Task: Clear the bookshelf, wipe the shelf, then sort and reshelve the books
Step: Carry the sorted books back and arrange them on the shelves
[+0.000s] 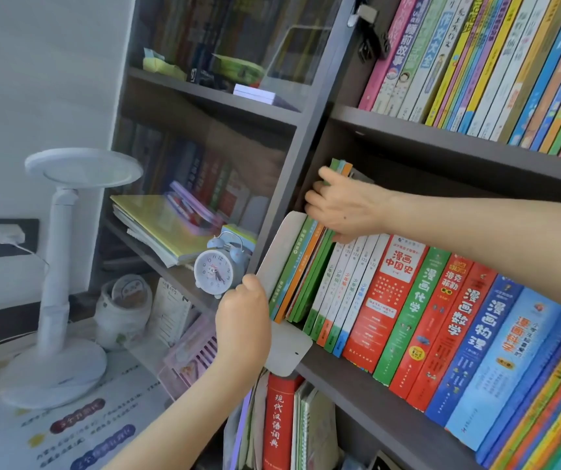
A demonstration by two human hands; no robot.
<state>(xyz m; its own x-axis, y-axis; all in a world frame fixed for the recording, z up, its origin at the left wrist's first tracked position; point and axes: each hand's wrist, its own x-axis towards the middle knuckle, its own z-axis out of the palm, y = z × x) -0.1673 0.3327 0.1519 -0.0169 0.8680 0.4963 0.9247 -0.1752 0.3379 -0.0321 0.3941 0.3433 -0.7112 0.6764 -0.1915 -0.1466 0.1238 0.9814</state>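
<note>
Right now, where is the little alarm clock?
Head view, left of centre: the alarm clock stands on the left compartment's shelf, just above the left hand.

Left hand holds bookend (right hand: books).

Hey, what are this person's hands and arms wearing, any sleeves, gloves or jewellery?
Nothing shows on them. The left hand and right hand are ungloved, no sleeve reaches into the frame on either arm, and no watch, bracelet or ring is visible.
</note>
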